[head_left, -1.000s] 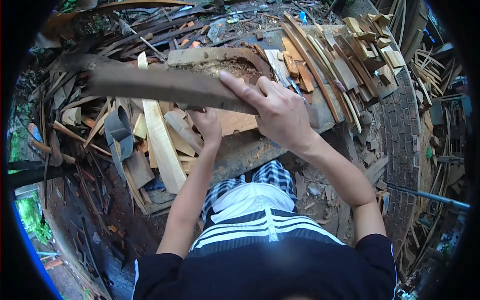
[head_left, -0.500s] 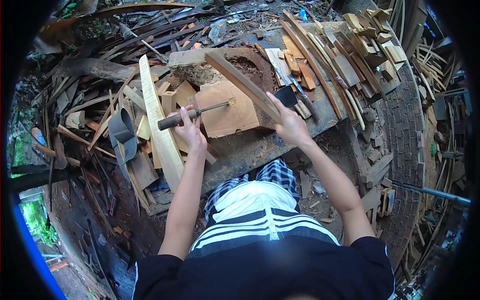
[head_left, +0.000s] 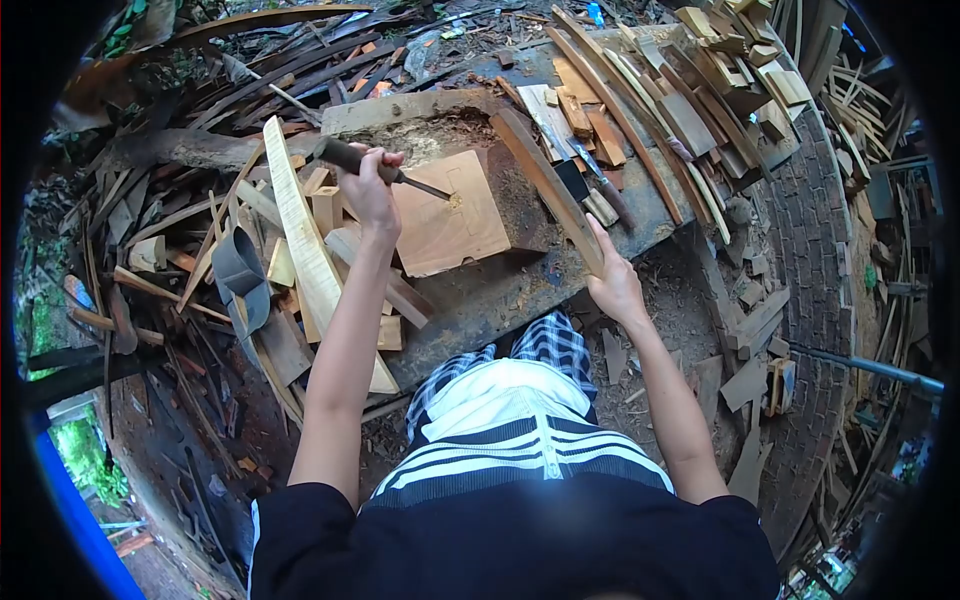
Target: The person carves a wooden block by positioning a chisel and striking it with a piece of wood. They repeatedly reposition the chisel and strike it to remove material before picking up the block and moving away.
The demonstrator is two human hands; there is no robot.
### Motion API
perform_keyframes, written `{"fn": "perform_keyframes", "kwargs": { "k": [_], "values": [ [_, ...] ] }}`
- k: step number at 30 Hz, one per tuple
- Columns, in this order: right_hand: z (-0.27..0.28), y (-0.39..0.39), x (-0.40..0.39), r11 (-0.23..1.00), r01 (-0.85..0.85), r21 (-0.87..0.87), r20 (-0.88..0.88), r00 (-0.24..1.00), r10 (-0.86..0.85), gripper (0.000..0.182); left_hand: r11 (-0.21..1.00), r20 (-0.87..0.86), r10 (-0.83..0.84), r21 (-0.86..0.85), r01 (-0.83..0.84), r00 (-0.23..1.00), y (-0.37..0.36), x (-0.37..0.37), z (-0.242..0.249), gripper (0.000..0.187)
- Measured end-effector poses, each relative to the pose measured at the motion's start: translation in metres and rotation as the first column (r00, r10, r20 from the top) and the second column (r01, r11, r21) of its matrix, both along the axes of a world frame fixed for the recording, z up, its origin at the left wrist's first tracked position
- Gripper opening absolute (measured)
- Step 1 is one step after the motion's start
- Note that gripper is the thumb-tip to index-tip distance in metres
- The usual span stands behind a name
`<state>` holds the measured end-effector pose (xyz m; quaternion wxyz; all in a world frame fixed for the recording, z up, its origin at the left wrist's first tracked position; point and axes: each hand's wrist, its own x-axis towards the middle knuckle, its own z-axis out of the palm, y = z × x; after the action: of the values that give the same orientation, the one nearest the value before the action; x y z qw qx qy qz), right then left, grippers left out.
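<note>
My left hand is wrapped round the dark handle of a chisel, whose blade tip touches a small cut near the middle of a square wooden block. A thin rectangular outline and some shavings show there. To the right, my right hand grips the near end of a long wooden bar. The bar slants away to the upper left, beside the block and apart from the chisel.
Offcuts and a long pale board lie left of the block. A saw with a dark handle, small wood pieces and long strips lie on the right of the bench. Scrap wood surrounds it.
My left hand has moved up, and the chisel now slopes down to the right. My right hand has lowered the bar toward the right, away from the chisel.
</note>
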<state>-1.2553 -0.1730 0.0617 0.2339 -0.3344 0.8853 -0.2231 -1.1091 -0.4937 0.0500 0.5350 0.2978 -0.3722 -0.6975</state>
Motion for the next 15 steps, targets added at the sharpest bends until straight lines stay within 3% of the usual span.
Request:
{"fn": "perform_keyframes", "kwargs": {
  "k": [7,9,13,15],
  "values": [
    [0.003,0.003,0.002,0.996,0.042,0.083,0.025,0.999,-0.044,0.092,0.984,0.149,-0.103,-0.126,0.123,0.983,0.001,-0.034,0.000,0.010],
    [0.001,0.004,0.003,0.997,0.021,0.068,-0.014,1.000,-0.020,0.091,0.972,0.201,-0.190,-0.100,0.213,0.961,-0.002,-0.041,0.003,0.015],
    [-0.004,0.004,0.004,0.996,0.011,0.093,-0.012,1.000,-0.010,0.090,0.968,0.300,-0.207,-0.073,0.239,0.931,0.000,-0.065,0.008,0.033],
    [-0.007,0.004,0.004,0.998,0.007,0.066,-0.022,1.000,-0.006,0.091,0.959,0.369,-0.160,-0.160,0.232,0.915,0.006,-0.078,0.008,0.041]
  ]
}}
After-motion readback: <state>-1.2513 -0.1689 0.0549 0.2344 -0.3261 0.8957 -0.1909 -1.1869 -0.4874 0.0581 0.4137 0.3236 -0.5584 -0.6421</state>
